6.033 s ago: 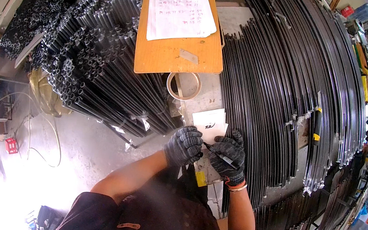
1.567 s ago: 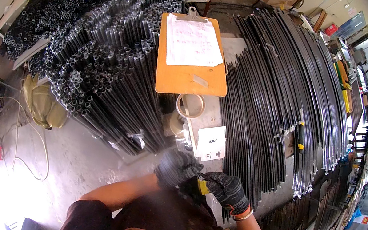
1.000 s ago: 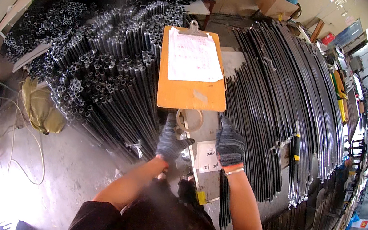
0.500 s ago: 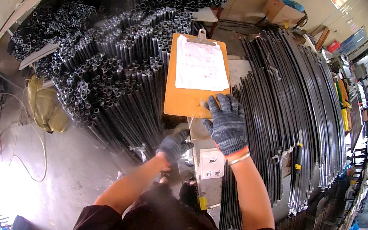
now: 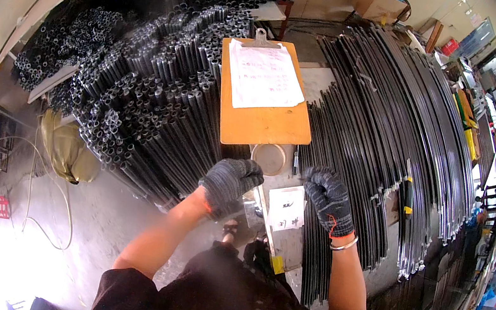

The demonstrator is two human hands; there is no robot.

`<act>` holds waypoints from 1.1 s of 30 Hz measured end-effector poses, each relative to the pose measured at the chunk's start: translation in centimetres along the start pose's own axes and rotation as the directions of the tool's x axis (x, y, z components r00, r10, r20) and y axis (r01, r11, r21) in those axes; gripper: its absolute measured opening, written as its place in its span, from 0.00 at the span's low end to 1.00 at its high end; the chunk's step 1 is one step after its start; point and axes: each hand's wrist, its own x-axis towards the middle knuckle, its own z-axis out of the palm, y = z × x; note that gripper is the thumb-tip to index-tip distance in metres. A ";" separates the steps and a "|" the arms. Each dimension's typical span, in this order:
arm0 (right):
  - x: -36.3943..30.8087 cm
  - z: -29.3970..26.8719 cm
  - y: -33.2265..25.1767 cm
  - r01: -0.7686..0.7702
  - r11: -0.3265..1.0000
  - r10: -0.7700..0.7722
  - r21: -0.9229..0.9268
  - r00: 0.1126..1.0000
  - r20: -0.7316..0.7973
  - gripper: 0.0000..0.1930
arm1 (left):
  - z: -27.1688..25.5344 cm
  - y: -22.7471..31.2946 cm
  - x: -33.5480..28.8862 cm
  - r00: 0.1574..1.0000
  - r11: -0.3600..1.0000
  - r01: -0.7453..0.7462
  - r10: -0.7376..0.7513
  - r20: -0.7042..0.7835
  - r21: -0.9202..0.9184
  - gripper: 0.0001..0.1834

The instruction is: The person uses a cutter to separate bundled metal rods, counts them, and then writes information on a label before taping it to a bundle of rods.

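Both of my hands wear dark grey knit gloves. My left hand (image 5: pixel 231 183) is closed, fingers curled, left of a round tan ring-shaped item (image 5: pixel 270 158); what it holds, if anything, is hidden. My right hand (image 5: pixel 328 199) is also curled closed, beside the long dark rods, with its palm side out of sight. Beyond them lies an orange-brown clipboard (image 5: pixel 265 125) with a handwritten white sheet (image 5: pixel 265 77) under its metal clip. A dark pen (image 5: pixel 296 161) lies below the board. Between my hands is a white paper card (image 5: pixel 286 207) with dark marks.
Bundled metal tubes (image 5: pixel 141 94) fill the left and far side, open ends facing up. Long dark rods (image 5: pixel 378 142) lie stacked to the right. A yellow-green sack (image 5: pixel 66 147), a hose (image 5: pixel 67 224) and a red box (image 5: pixel 1 207) are on the floor. A carton (image 5: pixel 379 4) stands at the back.
My right hand has come off the clipboard's lower edge and drawn back toward me, its fingers curling. My left hand has risen slightly and closed. The pen and round item now show more fully.
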 end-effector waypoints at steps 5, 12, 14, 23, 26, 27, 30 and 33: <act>1.1 0.2 -2.4 0.235 0.970 -0.215 -0.063 0.948 0.235 0.15 | -3.1 4.4 2.2 0.992 0.994 -0.091 0.096 0.079 -0.061 0.13; 5.3 0.0 -6.0 0.177 0.972 -0.225 0.153 0.884 0.411 0.27 | -7.8 12.1 5.0 0.996 0.919 0.002 0.034 0.084 -0.394 0.15; 6.2 0.2 -7.8 0.065 0.965 -0.183 0.254 0.862 0.473 0.29 | -9.0 13.9 5.1 0.998 0.895 -0.065 0.046 -0.053 -0.441 0.17; 6.2 0.7 -6.6 -0.325 0.744 0.002 0.583 0.874 0.485 0.09 | -14.4 13.0 3.0 0.916 0.430 -0.318 -0.091 -0.391 -0.845 0.14; 6.3 -0.8 -3.9 -0.284 0.874 0.078 0.394 0.882 0.464 0.06 | -16.8 11.0 -1.0 0.998 0.589 -0.010 -0.041 -0.043 -0.808 0.18; 6.6 -0.8 -4.3 -0.272 0.879 0.060 0.390 0.877 0.476 0.06 | -17.3 9.5 -2.3 0.981 0.718 0.167 -0.192 0.039 -0.676 0.19; 6.9 -1.0 -5.1 -0.276 0.896 0.057 0.347 0.848 0.526 0.07 | -15.9 8.7 -4.1 0.828 0.778 0.559 -0.506 0.241 -0.287 0.17; 6.8 -1.5 -4.8 -0.341 0.893 0.123 0.295 0.814 0.568 0.07 | -16.1 6.9 -5.1 0.954 0.692 0.240 -0.298 0.033 -0.680 0.15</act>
